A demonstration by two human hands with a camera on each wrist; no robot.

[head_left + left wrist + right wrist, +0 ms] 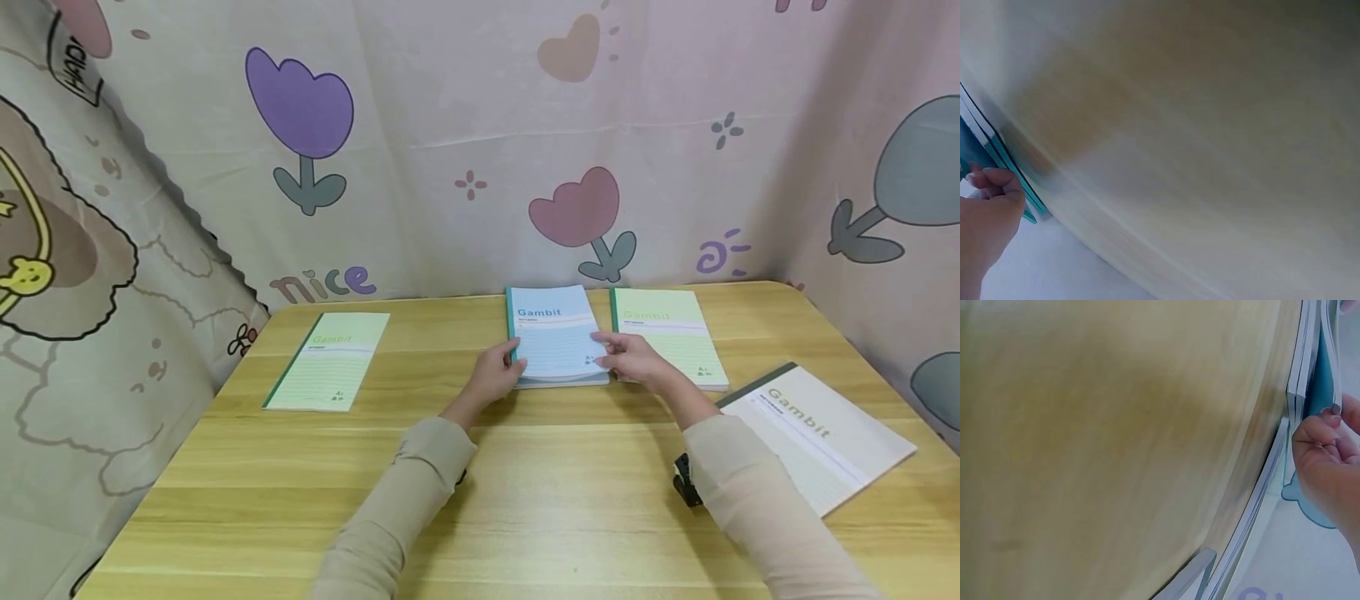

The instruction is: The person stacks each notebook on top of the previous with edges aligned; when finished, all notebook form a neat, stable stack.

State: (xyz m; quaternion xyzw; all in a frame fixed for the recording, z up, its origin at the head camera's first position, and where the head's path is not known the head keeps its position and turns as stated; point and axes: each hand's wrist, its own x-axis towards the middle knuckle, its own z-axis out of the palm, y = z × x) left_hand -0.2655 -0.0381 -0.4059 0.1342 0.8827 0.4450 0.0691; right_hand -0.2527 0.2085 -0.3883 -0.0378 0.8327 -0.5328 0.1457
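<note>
A blue "Gambit" notebook with a teal spine is pinched at its two sides. My left hand grips its spine edge, and my right hand pinches its right edge between thumb and fingers. Beneath it, another blue notebook shows along the front edge. From the right wrist view, the pinched notebook bends slightly and is raised from the notebooks below, with a gap between. Teal spines of the lower ones lie beside my left hand in the left wrist view.
Right of the blue notebooks lies a green notebook, partly behind my right hand. A white notebook with a dark spine is angled at the right. Another green notebook lies at the left. A patterned cloth hangs behind the wooden table.
</note>
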